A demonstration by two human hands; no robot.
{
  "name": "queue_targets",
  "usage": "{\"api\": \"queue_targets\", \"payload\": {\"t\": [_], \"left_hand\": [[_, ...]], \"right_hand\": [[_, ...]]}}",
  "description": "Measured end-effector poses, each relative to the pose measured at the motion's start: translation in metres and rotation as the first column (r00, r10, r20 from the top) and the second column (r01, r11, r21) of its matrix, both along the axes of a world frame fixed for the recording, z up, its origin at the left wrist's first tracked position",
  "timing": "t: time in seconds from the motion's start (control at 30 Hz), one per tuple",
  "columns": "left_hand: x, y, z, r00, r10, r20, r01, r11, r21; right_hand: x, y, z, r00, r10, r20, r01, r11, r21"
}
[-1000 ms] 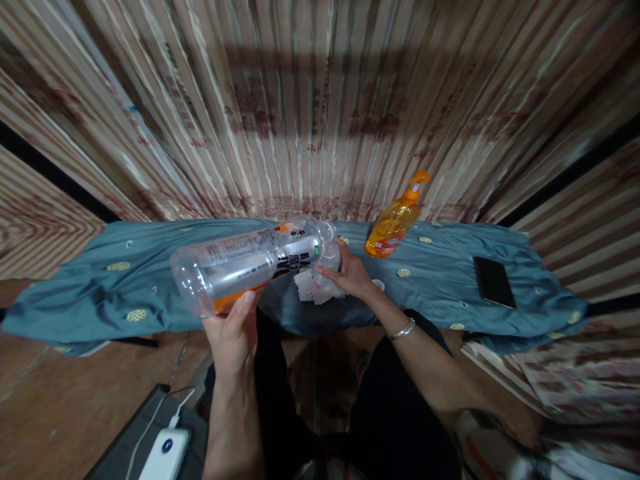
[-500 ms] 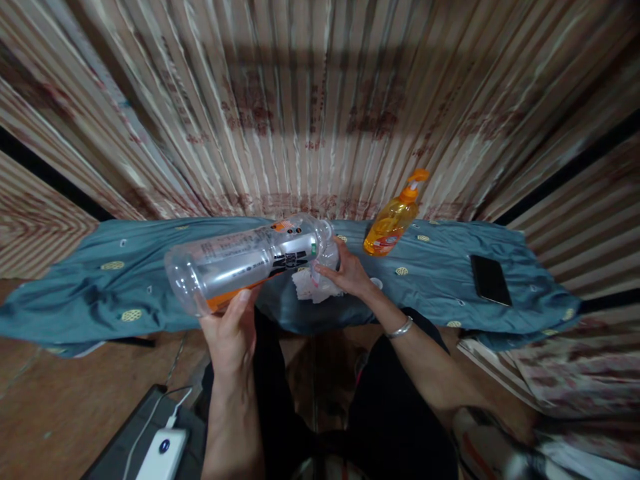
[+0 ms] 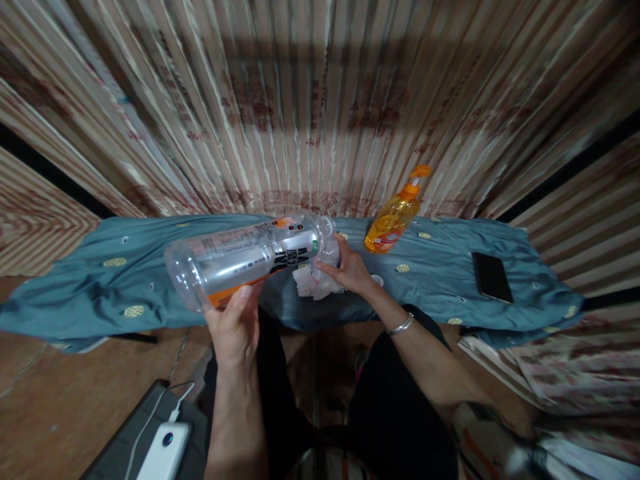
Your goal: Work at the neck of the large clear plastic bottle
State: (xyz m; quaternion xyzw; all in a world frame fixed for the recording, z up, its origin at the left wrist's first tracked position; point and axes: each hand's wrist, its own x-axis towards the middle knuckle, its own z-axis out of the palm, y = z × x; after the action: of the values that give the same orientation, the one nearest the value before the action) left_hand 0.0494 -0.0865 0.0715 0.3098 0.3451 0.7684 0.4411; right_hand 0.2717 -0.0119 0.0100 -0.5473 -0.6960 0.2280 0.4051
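My left hand (image 3: 235,320) is wrapped round the lower part of a large clear plastic drink bottle (image 3: 240,257) with a silver and orange label. The bottle lies nearly level in the air, its neck pointing right and slightly up. At its mouth, my right hand (image 3: 350,265) grips a small clear plastic container (image 3: 329,253), with thumb and fingers on either side. Whether the two mouths touch cannot be made out. Below the container, a crumpled whitish wrapper or tissue (image 3: 315,285) rests on the cloth. A small white round cap-like piece (image 3: 377,281) lies just behind my right wrist.
A pump bottle of orange liquid (image 3: 393,223) stands at the back, right of centre. Farther right lies a black phone (image 3: 492,277). Blue patterned cloth (image 3: 425,293) covers the narrow table. A white power bank (image 3: 165,450) with a cable sits low at the left.
Both hands and the large bottle keep almost the same pose. Only a slight shift of the whole view shows.
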Motion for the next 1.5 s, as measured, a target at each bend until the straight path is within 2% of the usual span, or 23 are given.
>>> {"api": "queue_targets", "payload": {"t": [0.33, 0.53, 0.83, 1.1, 1.5], "left_hand": [[0.001, 0.002, -0.007, 0.996, 0.028, 0.083, -0.027, 1.0, -0.009], [0.0, 0.002, -0.009, 0.999, 0.015, 0.045, -0.015, 1.0, 0.005], [0.006, -0.003, 0.003, 0.999, -0.016, 0.037, 0.016, 1.0, 0.0], [0.004, -0.003, 0.0, 1.0, -0.025, -0.002, 0.025, 1.0, -0.003], [0.01, -0.001, 0.009, 1.0, -0.001, 0.016, 0.001, 1.0, -0.016]], "right_hand": [[0.0, 0.0, -0.001, 1.0, 0.01, -0.013, -0.009, 1.0, 0.013], [0.0, 0.0, -0.001, 1.0, 0.008, 0.014, -0.008, 1.0, -0.004], [0.001, 0.0, 0.0, 1.0, 0.007, 0.01, -0.007, 1.0, -0.002], [0.0, 0.001, 0.0, 1.0, 0.006, 0.013, -0.006, 1.0, -0.021], [0.001, 0.003, -0.004, 1.0, 0.018, 0.008, -0.018, 1.0, 0.014]]}}
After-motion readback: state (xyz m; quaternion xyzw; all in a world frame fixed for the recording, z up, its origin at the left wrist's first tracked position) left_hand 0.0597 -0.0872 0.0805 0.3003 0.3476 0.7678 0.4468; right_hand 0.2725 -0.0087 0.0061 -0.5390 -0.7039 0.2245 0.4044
